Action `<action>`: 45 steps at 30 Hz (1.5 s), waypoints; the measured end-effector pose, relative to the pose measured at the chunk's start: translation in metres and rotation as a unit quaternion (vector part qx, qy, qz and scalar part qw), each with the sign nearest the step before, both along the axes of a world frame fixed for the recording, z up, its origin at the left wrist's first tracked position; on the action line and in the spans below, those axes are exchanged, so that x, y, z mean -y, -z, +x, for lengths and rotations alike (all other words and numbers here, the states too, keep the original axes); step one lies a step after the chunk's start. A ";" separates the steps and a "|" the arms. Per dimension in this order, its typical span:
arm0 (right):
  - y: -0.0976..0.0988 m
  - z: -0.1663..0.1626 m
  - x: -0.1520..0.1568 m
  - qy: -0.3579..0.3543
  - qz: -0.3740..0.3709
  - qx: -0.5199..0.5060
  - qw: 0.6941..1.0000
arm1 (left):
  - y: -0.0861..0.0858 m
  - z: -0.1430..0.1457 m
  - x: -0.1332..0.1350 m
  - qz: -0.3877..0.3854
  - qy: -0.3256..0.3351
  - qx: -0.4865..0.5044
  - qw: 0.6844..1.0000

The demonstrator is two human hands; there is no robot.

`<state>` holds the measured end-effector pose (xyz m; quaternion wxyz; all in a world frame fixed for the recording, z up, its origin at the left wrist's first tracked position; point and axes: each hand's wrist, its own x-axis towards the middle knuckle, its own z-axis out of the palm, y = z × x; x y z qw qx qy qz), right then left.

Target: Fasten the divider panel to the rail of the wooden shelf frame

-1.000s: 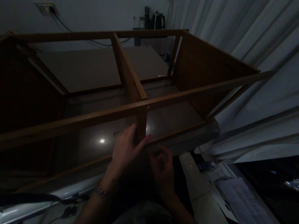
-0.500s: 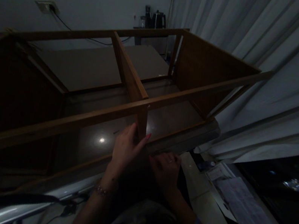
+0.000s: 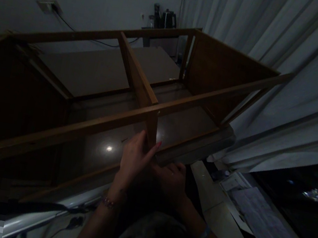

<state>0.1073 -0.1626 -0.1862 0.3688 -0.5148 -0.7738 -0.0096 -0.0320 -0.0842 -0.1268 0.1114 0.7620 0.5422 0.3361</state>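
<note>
Item 1, far to the left of the hands: wall socket (image 3: 46,5), lead plugged in; unchanged

Item 2, below and left of the left hand: dark cable (image 3: 40,208) lying loose; unchanged

Item 3: wooden frame (image 3: 231,66), open-topped; its front rail (image 3: 90,126) runs just above both hands. I see no shift in it over the last second

Item 4: left hand (image 3: 135,159), bracelet (image 3: 108,202) at the wrist. It is closed around the upright post (image 3: 151,128), fingers on the near-left face, thumb on the right edge. Same grip as a second ago

Item 5: upright post, standing under the front rail where the divider board (image 3: 136,72) meets it, enclosed low down by the left hand

Item 6: right hand (image 3: 173,180), the one thing that moved. A second ago it sat apart, palm half up. Now it is knuckles up and pressed against the heel of the left hand, just below the lower rail (image 3: 192,139). Fingers curl down; I cannot tell whether they hold anything

Reading: both hands now bear on the foot of the post

Item 7, right of the right hand: curtain (image 3: 296,44), with papers (image 3: 253,214) beneath
</note>
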 end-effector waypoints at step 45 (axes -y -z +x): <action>0.014 0.001 0.006 -0.051 -0.118 -0.211 0.969 | -0.001 0.000 -0.001 -0.017 -0.005 -0.001 1.000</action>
